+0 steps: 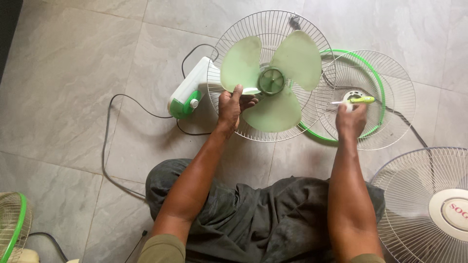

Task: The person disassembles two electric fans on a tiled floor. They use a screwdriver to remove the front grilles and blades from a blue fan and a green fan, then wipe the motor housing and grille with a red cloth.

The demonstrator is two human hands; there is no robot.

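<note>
The front guard [373, 100] is already off and lies on the floor [73, 97] to my right. My left hand [231, 104] closes on a fan blade [265, 78] sitting on its hub in the rear guard [273, 22]; my right hand [351, 119] grips a green-handled screwdriver [353, 100]. The blade is still mounted.

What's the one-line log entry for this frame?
left hand: grips fan blade edge | right hand: holds green screwdriver over detached grille | rear grille on floor
</note>
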